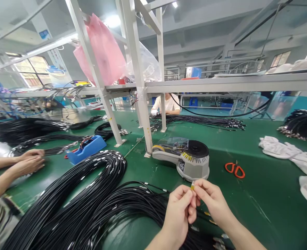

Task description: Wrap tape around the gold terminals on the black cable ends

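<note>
My left hand point(178, 211) and my right hand point(213, 201) meet in front of the tape dispenser, their thumbs and fingertips pinched together. Between them is a small cable end point(192, 186) with a yellow band and a pale tip; the fingers hide most of it. Just beyond stands the round grey tape dispenser point(193, 166) with a black disc on top. Black cables point(132, 201) with white tags run in a thick bundle beneath and left of my hands. A few cable ends with yellow bands point(207, 214) lie under my right hand.
Orange-handled scissors point(234, 170) lie to the right, white gloves point(286, 149) farther right. A blue tape holder point(87, 149) stands left, near a co-worker's hands point(30, 161). White shelf posts point(143, 114) rise from the green table; another person point(166, 104) sits opposite.
</note>
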A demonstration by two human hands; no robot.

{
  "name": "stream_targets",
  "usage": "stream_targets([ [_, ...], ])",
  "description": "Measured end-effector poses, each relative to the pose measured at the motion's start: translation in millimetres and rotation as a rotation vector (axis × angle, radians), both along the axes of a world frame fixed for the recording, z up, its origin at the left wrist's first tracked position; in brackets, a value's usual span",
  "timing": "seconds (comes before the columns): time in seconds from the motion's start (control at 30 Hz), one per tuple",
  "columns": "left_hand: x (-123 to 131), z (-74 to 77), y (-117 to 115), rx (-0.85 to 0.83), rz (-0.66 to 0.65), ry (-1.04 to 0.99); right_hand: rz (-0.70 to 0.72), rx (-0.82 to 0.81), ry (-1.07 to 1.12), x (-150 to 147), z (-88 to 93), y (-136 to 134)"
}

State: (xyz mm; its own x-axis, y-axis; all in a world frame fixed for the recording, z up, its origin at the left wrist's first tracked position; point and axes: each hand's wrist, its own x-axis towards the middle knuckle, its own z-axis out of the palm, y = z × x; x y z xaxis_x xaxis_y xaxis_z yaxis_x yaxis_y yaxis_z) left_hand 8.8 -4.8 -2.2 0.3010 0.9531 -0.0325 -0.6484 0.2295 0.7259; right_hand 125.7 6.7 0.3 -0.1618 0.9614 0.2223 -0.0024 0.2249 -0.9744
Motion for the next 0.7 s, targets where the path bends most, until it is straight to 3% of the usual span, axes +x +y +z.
stream_targets([
  [0.1, -1.8, 2.7, -1.0, -0.010, -0.027, 0.023, -0.033, 0.017, -0.040, 2.6, -1.9, 1.7],
  [0.23, -5.4, 9.2, -5.2, 0.021, -0.022, 0.078, -0.245, 0.086, -0.182, 9.3, -9.3, 10.6],
  [0.3, -6.9, 11.0, -6.5, 0.036, 0.016, 0.120, -0.281, 0.068, -0.153, 12.4, -10.6, 13.7],
  [0.53, -5.8, 8.1, -6.3, 0.052, 0.055, 0.255, 0.076, 0.118, 0.065, 9.9, 10.6, 1.9],
  [0.7, -6.8, 9.2, -7.9, 0.048, -0.062, 0.224, 0.146, 0.150, 0.017, 9.4, 17.9, 0.1],
])
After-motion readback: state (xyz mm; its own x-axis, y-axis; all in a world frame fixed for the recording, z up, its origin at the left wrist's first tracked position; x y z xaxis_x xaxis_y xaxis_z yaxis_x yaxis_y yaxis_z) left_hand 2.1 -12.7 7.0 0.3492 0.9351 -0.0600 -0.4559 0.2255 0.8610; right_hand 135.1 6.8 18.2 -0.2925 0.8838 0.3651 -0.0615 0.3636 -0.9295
